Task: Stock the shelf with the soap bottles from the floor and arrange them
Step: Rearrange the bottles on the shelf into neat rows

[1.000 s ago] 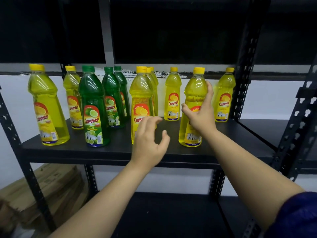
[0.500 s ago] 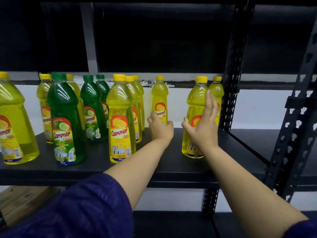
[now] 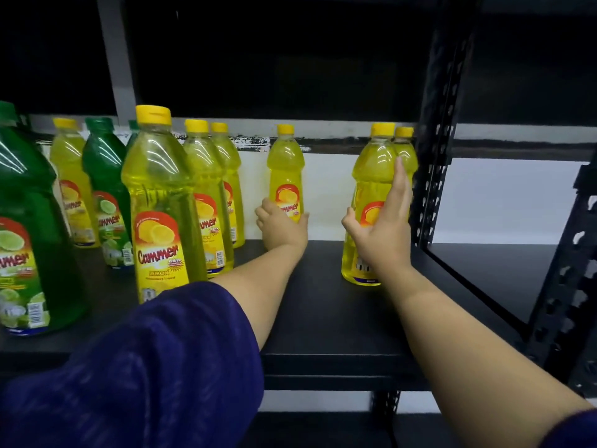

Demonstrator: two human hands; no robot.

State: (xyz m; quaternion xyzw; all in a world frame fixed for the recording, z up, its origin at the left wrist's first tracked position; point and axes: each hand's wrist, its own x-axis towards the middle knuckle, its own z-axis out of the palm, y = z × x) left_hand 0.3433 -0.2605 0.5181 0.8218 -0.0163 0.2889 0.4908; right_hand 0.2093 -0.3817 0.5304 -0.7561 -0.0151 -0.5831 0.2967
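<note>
Yellow and green soap bottles stand on the black shelf. My left hand reaches to the back and wraps around the lower part of a lone small yellow bottle by the wall. My right hand holds the front right yellow bottle, thumb on its front and fingers stretched up its right side. Another yellow bottle stands just behind that one. A tall yellow lemon bottle is at the front left, near my left sleeve.
Further left stand a large green bottle, a smaller green bottle and more yellow bottles in rows. A black perforated upright borders the shelf right of my right hand. A neighbouring black shelf lies beyond it.
My left hand has gone further back and closed around the lone small yellow bottle. My right hand stays on the front right bottle. The view has moved closer to the shelf.
</note>
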